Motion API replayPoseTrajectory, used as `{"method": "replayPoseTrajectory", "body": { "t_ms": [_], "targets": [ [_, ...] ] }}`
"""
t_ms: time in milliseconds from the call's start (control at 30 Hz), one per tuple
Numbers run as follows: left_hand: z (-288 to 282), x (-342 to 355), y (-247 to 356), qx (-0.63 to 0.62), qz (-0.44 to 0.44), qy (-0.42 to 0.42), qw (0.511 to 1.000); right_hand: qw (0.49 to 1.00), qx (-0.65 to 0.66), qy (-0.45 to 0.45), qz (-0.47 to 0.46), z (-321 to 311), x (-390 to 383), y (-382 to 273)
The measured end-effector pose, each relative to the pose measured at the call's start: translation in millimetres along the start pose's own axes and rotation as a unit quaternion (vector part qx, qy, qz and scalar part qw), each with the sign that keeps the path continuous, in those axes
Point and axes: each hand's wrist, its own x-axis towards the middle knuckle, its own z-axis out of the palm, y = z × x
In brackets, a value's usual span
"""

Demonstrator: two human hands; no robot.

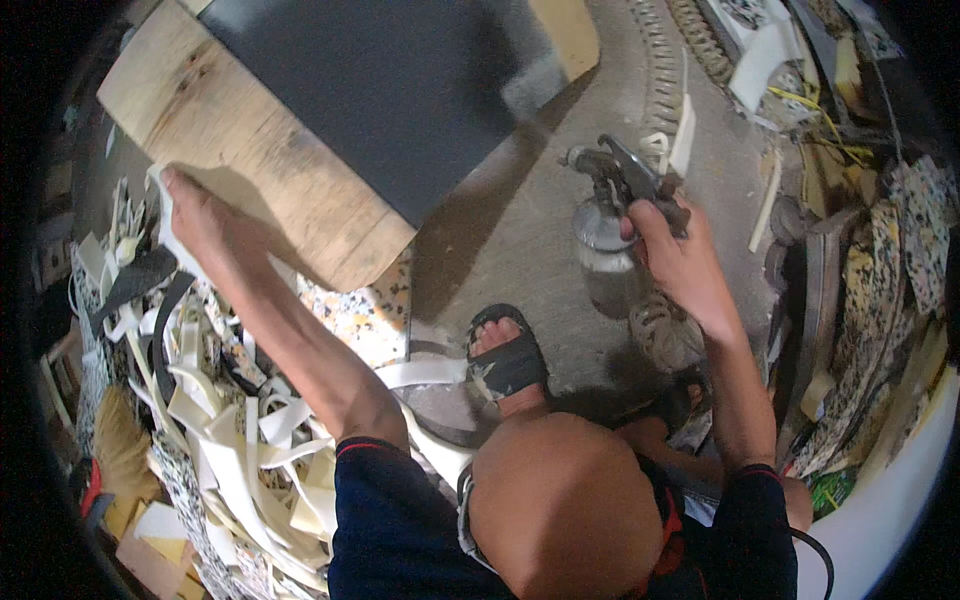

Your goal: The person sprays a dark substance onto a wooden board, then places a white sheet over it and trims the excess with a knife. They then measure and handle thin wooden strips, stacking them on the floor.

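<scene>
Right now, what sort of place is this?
Probably a foam or upholstery workshop: white foam-like offcuts piled on the left, a speckled foam slab at far right, and a cup-type spray gun in the right hand.

Upper left: wooden board (270, 150), bare, grain and dark knot showing; dark panel (370, 90) alongside, matt, smooth-looking. Right of centre: spray gun (606, 182), dulled metal; its cup (603, 230) silvery, glossy on top. Mid-frame floor (500, 250) matt, concrete-like. Lower left: foam-like offcuts (235, 450), pale, mostly smooth; broom (120, 440), coarse fibrous bristles. Bottom: shirt (385, 520), dark matt cloth
</scene>
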Motion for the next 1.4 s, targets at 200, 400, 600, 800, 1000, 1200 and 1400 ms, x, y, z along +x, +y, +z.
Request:
{"method": "replayPoseTrajectory", "body": {
  "t_ms": [200,400,600,800,1000,1200,1400],
  "targets": [
    [0.9,4.0,-1.9,-0.079,0.004,0.033,0.996,0.991,0.085,-0.103,0.003,24.8,-27.6,4.4],
    [2.6,-7.9,5.5,-0.047,0.009,0.044,0.998,0.974,0.134,-0.181,0.003,32.2,-41.2,-4.2],
    [3.2,-15.3,11.0,-0.055,-0.006,0.035,0.998,0.954,0.196,-0.227,0.025,34.6,-43.1,-5.8],
    [-1.0,-13.3,8.6,-0.043,0.003,0.031,0.999,0.958,0.157,-0.238,0.007,32.7,-32.3,-6.8],
    [6.2,-23.5,12.6,-0.081,-0.003,0.042,0.996,0.965,0.184,-0.184,0.014,37.6,-28.2,1.4],
    [-0.5,-21.7,6.4,-0.061,-0.018,0.054,0.997,0.980,0.156,-0.118,-0.020,25.0,-33.8,-9.5],
    [-2.8,-28.8,13.7,-0.051,-0.022,0.059,0.997,0.968,0.166,-0.172,-0.080,28.4,-25.7,-30.4]
  ]
}}
